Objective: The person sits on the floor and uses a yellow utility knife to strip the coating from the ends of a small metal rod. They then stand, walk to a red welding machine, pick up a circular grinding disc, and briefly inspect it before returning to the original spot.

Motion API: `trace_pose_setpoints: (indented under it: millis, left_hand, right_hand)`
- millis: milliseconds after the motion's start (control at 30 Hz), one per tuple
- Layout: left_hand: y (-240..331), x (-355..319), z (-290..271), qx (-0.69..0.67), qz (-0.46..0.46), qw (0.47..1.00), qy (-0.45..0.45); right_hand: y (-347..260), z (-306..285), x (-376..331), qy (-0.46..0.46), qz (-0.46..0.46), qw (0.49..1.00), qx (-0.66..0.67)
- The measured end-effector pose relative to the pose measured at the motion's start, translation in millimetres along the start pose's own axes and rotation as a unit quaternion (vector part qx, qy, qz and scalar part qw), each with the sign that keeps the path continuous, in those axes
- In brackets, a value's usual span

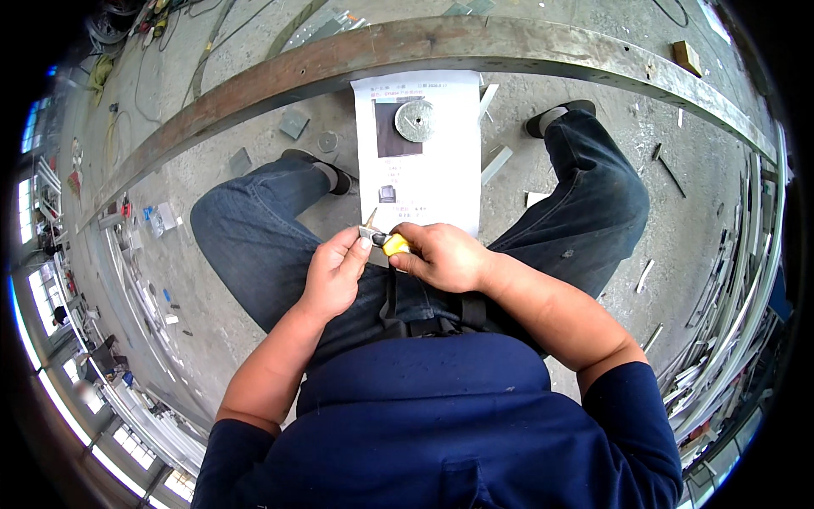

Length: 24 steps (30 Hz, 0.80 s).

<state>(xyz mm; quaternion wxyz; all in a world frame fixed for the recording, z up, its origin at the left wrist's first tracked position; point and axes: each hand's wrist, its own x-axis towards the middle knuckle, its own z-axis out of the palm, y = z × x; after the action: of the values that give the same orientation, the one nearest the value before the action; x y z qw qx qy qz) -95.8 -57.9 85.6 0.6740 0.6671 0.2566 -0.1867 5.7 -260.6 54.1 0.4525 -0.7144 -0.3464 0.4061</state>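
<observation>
At the near end of the paper sheet (455, 174), the right hand (449, 256) grips a yellow tool (396, 245), the left hand (334, 273) pinches a small pointed stick (370, 217); red and black print (410, 209) marks the sheet!

A plain navy blue shirt (424, 407) covers the torso, its cloth creased across the belly, with small pale specks and a pocket-like seam low in the view. The left sleeve (233, 458) and right sleeve (632, 416) are short, of the same navy; the forearms, the left grip (335, 271) and the right grip (445, 259) are bare. Faded dark-blue jeans (585, 191) wrinkle at the knees, a light mark on the right leg. Black straps (392, 297) hang at the waist. Greyish socks (322, 176) show above dark shoes (342, 182).
</observation>
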Motion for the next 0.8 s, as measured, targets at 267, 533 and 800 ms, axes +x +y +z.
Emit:
trace_pose_setpoints:
  millis: [267,533,800]
  left_hand:
    - [-1.8,2.8,2.4,0.065,0.051,0.996,0.017]
    - [-6.4,7.0,4.4,0.112,0.085,0.989,0.055]
    - [0.9,0.1,1.8,-0.024,0.036,0.999,-0.015]
  right_hand:
    - [-1.0,-2.5,-0.8,0.001,-0.001,1.000,-0.001]
    - [-5.2,-5.9,-1.1,0.010,0.015,1.000,-0.007]
    - [-4.0,-6.6,-2.8,-0.009,-0.005,0.999,0.034]
